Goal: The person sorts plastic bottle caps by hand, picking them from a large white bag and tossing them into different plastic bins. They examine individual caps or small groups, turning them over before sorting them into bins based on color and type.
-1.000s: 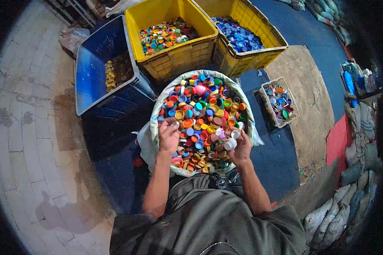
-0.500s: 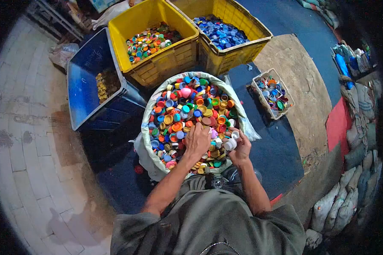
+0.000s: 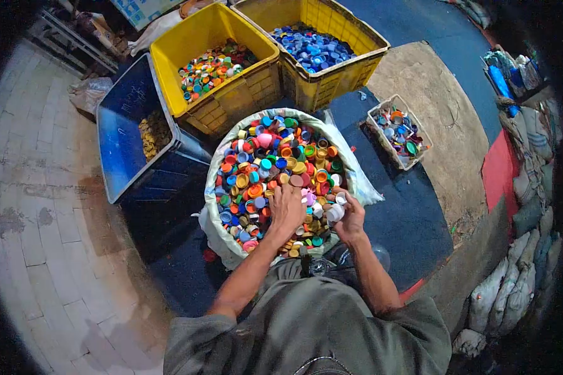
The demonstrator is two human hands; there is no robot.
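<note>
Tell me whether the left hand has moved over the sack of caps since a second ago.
Yes. The left hand went from the sack's left rim toward its middle, close to the right hand holding white caps.

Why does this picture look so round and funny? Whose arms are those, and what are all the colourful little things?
The picture comes from a small camera worn on a person's head, looking down, so you see that person's own arms from above. The lens bends everything, which makes the edges round and dark.

In the middle is a big white sack full of plastic bottle caps in many colours. The left hand lies flat on the pile. The right hand holds a few white caps.

Behind the sack stand boxes: a blue bin with yellowish caps, a yellow crate with mixed colours, and a second yellow crate with mostly blue caps. To the right is a small basket with more caps. Everything sits on a dark mat on the floor.
</note>
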